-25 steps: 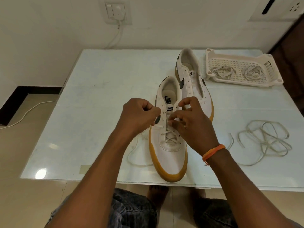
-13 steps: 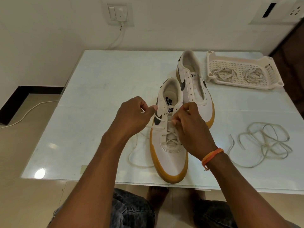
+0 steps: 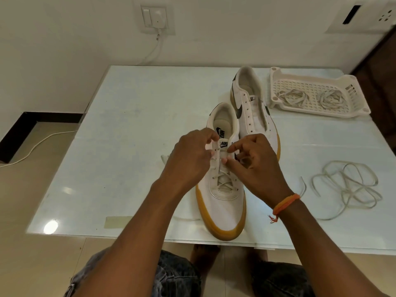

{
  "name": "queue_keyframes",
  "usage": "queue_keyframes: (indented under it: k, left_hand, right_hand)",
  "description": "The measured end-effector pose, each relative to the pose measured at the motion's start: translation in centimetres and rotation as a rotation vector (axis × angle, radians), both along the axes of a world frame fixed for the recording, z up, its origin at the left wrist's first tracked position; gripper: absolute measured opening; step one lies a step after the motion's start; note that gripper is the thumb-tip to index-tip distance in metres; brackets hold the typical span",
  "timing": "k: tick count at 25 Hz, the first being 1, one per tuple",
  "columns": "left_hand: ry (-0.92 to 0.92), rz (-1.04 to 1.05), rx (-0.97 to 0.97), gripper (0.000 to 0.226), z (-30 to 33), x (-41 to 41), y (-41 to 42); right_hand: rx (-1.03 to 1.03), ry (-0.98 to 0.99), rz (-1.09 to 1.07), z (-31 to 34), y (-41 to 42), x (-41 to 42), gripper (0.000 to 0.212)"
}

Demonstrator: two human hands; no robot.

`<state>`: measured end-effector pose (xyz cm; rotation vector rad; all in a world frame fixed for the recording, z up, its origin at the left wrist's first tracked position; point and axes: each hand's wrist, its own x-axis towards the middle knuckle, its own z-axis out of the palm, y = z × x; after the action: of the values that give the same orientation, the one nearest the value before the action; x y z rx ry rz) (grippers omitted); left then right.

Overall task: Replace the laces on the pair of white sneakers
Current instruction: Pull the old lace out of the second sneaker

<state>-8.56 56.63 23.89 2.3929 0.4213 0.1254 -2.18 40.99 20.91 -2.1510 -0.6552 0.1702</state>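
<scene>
A white sneaker with a gum sole [image 3: 222,202] lies toe toward me at the table's front, laced over its lower eyelets. My left hand [image 3: 190,155] grips the left eyelet flap near the tongue. My right hand [image 3: 255,161] pinches the lace [image 3: 222,174] at the top right eyelets. The lace's loose end trails on the table left of the shoe, partly hidden by my left arm. The second sneaker [image 3: 252,108] lies behind, unlaced.
A loose tangle of laces [image 3: 349,187] lies on the glass table [image 3: 132,129] at the right. A white plastic tray [image 3: 317,93] at the back right holds two lace bundles. A cable hangs from the wall socket [image 3: 156,18].
Both hands have closed in on the upper eyelets by the tongue. My left hand moved right onto the eyelet flap; the lace stretch seen beside it before is drawn in.
</scene>
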Motion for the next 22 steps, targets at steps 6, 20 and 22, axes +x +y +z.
queue_keyframes:
  k: [6, 20, 22]
  left_hand:
    - [0.055, -0.243, 0.256, 0.058, 0.3, 0.9, 0.7]
    - [0.122, -0.19, 0.066, 0.033, 0.7, 2.9, 1.8]
    - [0.113, -0.168, 0.049, 0.03, 0.4, 3.0, 1.8]
  right_hand:
    - [-0.195, -0.282, -0.007, -0.9, 0.9, -1.2, 0.022]
    - [0.038, -0.177, -0.195, -2.4, 1.9, -2.1, 0.01]
    - [0.111, -0.077, -0.224, -2.6, 1.8, -2.0, 0.008]
